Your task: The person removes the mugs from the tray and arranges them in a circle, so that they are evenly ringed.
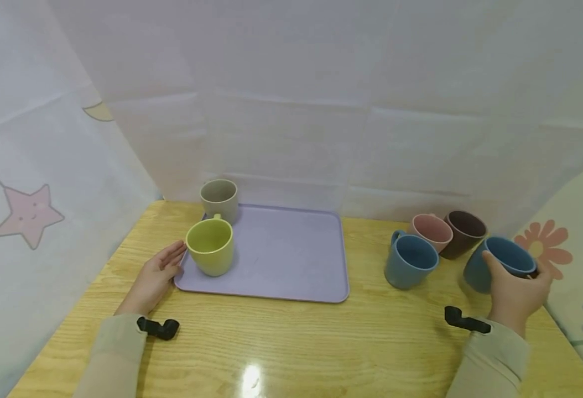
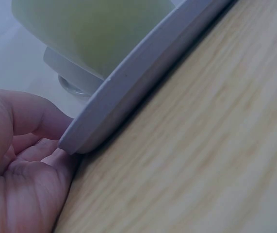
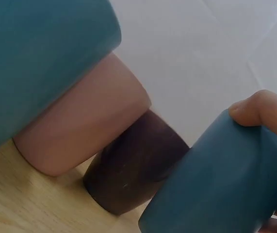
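My right hand grips a blue mug at the right, with the thumb near its rim and the other fingers round the far side. I cannot tell whether its base touches the table. Beside it stand a dark brown mug, a pink mug and a second blue mug. My left hand holds the left edge of a lilac tray, its thumb at the rim. A yellow-green mug stands on the tray near that hand, with a grey mug behind it.
Everything stands on a wooden table. A pale cloth hangs behind the table, and printed cloth with a star hangs at the left. A flower print shows at the right, behind the held mug.
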Demonstrator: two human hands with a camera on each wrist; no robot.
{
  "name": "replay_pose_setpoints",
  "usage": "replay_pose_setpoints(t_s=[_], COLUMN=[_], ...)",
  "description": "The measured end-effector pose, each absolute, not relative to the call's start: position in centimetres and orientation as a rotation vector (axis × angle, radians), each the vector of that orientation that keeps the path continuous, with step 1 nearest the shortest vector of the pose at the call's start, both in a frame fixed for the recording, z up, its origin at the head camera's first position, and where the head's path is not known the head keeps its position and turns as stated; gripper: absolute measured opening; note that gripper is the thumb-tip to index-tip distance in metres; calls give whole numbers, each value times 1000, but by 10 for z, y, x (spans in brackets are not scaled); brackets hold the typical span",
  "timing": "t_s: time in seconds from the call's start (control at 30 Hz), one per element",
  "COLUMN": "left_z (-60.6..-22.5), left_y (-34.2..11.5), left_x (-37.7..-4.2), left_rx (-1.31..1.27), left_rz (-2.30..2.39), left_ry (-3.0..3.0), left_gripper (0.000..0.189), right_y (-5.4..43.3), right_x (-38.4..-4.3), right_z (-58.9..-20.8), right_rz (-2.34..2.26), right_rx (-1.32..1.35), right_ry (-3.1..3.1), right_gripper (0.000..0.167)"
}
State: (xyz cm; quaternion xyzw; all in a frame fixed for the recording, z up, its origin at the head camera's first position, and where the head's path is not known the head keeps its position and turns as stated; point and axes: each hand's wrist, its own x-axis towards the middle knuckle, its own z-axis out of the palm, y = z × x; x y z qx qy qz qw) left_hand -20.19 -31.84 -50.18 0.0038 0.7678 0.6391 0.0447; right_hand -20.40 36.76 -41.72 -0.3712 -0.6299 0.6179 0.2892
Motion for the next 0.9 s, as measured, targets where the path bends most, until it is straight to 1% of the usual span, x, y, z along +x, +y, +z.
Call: replay_pose_setpoints(t_s=[0.27,0.57,0.9], left_z=[-504,-503,-503], left_y=[-319,-321,-318], left_x=[-202,-201,-202], left_rx=[17,11,18], left_rz=[1956,1959,1977], left_ry=[2352,2357,2354], left_gripper=[69,69,68], right_y=[370,372,369], right_x=[-209,-213,-216], right_z=[-432,-442,-449], right_rz=[1591,1659,1666], right_rx=[-996,-980,-963], right_ry=[-1728,-1674,-1728], right_gripper=[103,98,102])
